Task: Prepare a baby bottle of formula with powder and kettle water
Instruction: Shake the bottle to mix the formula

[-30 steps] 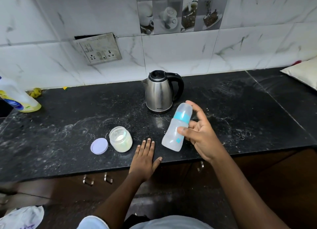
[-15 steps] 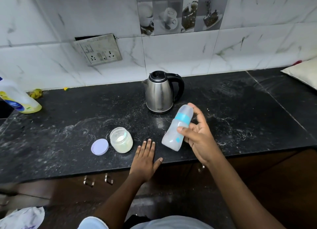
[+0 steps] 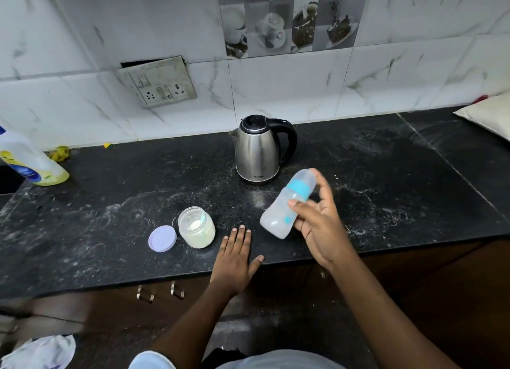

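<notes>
My right hand (image 3: 317, 219) grips a capped baby bottle (image 3: 284, 205) with a blue ring, tilted with its cap up and to the right, above the black counter (image 3: 386, 175). My left hand (image 3: 234, 255) lies flat with straight fingers on the counter near its front edge. Left of it stands an open jar of white powder (image 3: 196, 228), and its lilac lid (image 3: 162, 238) lies beside the jar. A steel kettle (image 3: 258, 153) with a black handle stands behind the bottle, lid closed.
A plastic bottle of yellow liquid (image 3: 30, 161) stands at the far left by the wall. A cream cushion (image 3: 488, 117) lies at the right end of the counter. A socket plate (image 3: 160, 84) is on the tiled wall. Drawer handles (image 3: 160, 292) sit under the counter edge.
The bottle in my right hand has shifted slightly, a small down-and-up motion. My left hand has stayed flat on the counter.
</notes>
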Motion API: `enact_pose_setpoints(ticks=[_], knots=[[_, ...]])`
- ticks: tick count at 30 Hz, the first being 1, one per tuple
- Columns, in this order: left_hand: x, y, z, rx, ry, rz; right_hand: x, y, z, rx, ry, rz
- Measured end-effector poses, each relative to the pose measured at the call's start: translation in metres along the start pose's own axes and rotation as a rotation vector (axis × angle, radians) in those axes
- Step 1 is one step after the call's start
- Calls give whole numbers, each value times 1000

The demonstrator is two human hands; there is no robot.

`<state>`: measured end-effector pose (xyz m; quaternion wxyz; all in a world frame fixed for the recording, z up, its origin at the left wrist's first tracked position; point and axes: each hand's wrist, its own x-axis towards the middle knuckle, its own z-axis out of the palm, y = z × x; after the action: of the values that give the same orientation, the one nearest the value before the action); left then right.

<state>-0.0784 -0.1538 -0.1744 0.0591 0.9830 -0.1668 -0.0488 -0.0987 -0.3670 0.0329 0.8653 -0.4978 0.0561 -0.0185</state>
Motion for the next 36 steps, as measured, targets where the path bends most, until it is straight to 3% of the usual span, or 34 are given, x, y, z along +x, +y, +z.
enact_pose_setpoints(ticks=[2,6,10,15,19,23,27,31,34,36], knots=[[0,0,0,-1,2,0,-3,0,0,-36,-53,24],[1,-2,1,1,25,13,4,2,-2,75,98,-56],[1,-3,3,5,17,18,-1,-1,-4,-82,-94,42],[0,-3,2,10,1,15,5,-2,-2,45,62,-40],[1,-3,3,0,6,20,0,-5,-7,-67,-113,45],[1,-3,5,-6,24,15,5,-5,-7,41,13,-28],[1,-2,5,10,31,9,2,-4,-4,-32,-61,7],[1,-3,5,3,46,14,9,-4,-6,28,43,-36],[2,-3,6,8,47,13,6,-5,-7,-81,-93,22],[3,-2,7,4,48,14,7,-6,-8,-48,-42,-1]])
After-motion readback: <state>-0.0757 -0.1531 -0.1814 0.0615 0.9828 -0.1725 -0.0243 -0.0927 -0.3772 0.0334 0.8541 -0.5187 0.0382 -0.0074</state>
